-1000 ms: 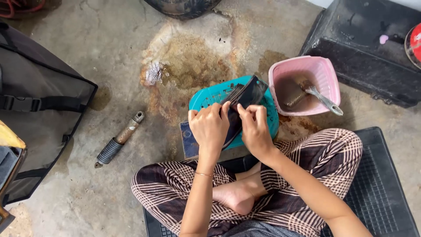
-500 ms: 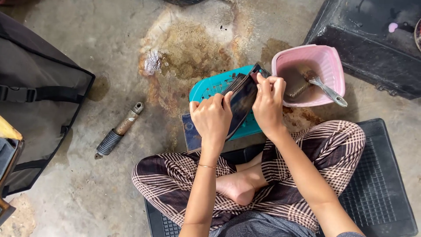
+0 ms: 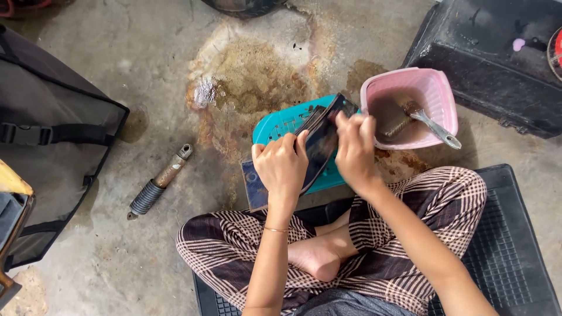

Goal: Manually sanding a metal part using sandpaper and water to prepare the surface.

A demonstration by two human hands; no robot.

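Since half a second ago your right hand point(image 3: 354, 149) has slid a little down the dark flat metal piece point(image 3: 319, 146), away from the pink tub point(image 3: 436, 93), while your left hand point(image 3: 281, 167) keeps its grip lower down. Both hands are clamped on that piece: the left wraps its lower half with fingers curled over the edge, the right pinches its upper part with fingertips pressed on the face. You hold the piece tilted, its upper end just beside the tub's rim and its lower corner hanging over the concrete floor point(image 3: 117, 76), above the teal perforated basket point(image 3: 281, 123) that lies under it. Inside the tub, murky brown liquid covers the head of a wire brush point(image 3: 427, 123), whose metal handle sticks out over the tub's near edge. Left of your knees, well apart from the hands, a small shock absorber point(image 3: 159, 181) lies on the floor, with a dark bag point(image 3: 47, 146) farther left. You sit cross-legged on a black rubber mat point(image 3: 509, 234), and a black case point(image 3: 486, 52) stands behind the tub. A rusty wet stain point(image 3: 252, 76) spreads beyond the basket.
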